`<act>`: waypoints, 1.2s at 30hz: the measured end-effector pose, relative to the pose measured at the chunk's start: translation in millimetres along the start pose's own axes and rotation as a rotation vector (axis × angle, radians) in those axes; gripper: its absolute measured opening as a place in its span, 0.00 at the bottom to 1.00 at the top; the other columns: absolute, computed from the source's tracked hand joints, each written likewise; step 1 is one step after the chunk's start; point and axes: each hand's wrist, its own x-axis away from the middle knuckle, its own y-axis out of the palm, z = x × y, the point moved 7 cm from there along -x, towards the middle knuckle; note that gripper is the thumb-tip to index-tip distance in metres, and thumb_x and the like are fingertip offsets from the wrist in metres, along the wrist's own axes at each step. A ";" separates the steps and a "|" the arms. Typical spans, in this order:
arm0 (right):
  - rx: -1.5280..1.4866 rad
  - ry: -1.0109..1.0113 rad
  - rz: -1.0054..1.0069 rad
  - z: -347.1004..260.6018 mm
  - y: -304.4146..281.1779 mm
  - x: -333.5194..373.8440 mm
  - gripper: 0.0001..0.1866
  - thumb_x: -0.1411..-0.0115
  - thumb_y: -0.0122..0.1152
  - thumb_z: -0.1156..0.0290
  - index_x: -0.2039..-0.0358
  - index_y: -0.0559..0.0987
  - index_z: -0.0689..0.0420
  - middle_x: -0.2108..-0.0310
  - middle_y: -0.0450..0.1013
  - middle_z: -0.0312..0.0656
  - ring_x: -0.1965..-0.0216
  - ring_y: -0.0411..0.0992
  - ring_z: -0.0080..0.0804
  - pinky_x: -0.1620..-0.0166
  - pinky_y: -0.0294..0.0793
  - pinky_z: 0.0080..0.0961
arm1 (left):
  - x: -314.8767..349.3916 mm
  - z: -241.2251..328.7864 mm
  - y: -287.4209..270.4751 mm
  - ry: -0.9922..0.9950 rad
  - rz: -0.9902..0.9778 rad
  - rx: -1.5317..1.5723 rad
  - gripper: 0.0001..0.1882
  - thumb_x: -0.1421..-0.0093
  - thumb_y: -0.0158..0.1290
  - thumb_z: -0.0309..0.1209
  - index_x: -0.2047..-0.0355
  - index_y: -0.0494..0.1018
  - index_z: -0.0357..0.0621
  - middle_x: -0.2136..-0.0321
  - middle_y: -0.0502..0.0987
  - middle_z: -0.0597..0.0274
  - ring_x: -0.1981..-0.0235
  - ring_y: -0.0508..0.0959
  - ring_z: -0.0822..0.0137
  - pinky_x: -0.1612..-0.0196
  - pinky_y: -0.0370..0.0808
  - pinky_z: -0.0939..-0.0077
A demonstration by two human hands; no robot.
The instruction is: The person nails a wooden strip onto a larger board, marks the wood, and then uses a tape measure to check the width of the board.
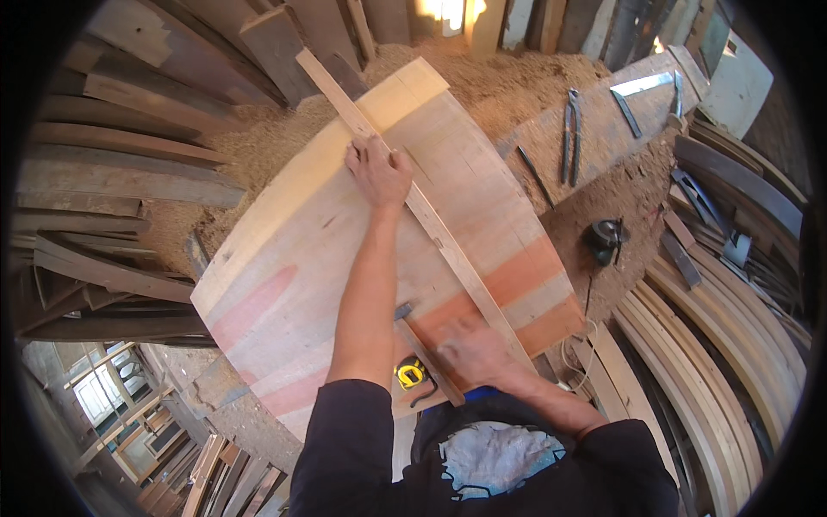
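Note:
A long, narrow wooden strip (435, 226) lies slantwise across a broad wooden panel (310, 250) with pale, grey and reddish bands. My left hand (379, 172) grips the strip towards its far end, fingers on one side and thumb on the other. Close to the strip's near end, my right hand (469, 349) is smeared by motion, so its fingers and anything in them cannot be made out. Just left of it, a try square (429, 358) with a wooden arm rests on the panel. Beside that sits a yellow and black tape measure (410, 372).
Pincers (570, 138), a metal square (642, 86) and a dark rod (536, 178) lie on a dusty board (603, 116) at the far right. A dark power tool (606, 241) stands on the ground. Curved planks (698, 362) are stacked right, more timber (129, 177) left.

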 end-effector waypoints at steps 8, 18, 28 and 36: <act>0.016 0.120 -0.106 -14.9 60.2 35.4 0.38 0.46 0.70 0.60 0.37 0.66 0.55 0.55 0.70 0.52 0.52 0.72 0.51 0.52 0.74 0.44 | 1.8 -7.7 11.0 -0.025 -0.137 -0.109 0.25 0.44 0.55 0.37 0.48 0.74 0.38 0.49 0.74 0.42 0.42 0.66 0.39 0.38 0.63 0.47; 0.167 0.104 -0.140 -30.9 71.8 28.8 0.46 0.57 0.80 0.51 0.46 0.68 0.65 0.56 0.68 0.53 0.55 0.72 0.50 0.53 0.76 0.39 | -1.1 -13.7 9.3 -0.082 -0.090 -0.094 0.27 0.44 0.51 0.38 0.46 0.74 0.37 0.45 0.75 0.43 0.37 0.63 0.41 0.33 0.58 0.50; -0.236 0.190 -0.366 -11.5 -7.2 36.1 0.24 0.41 0.66 0.67 0.48 0.68 0.63 0.52 0.73 0.59 0.51 0.74 0.58 0.52 0.77 0.47 | -12.6 -14.2 1.5 -0.005 -0.004 -0.113 0.26 0.46 0.56 0.36 0.48 0.75 0.37 0.47 0.75 0.39 0.40 0.66 0.39 0.36 0.61 0.48; -0.551 0.350 -0.068 60.0 -97.3 95.2 0.20 0.36 0.58 0.64 0.47 0.72 0.62 0.71 0.73 0.43 0.70 0.75 0.38 0.65 0.74 0.37 | 6.2 -12.5 -1.2 0.007 -0.022 -0.112 0.23 0.47 0.56 0.34 0.52 0.77 0.37 0.51 0.78 0.41 0.43 0.68 0.39 0.39 0.64 0.47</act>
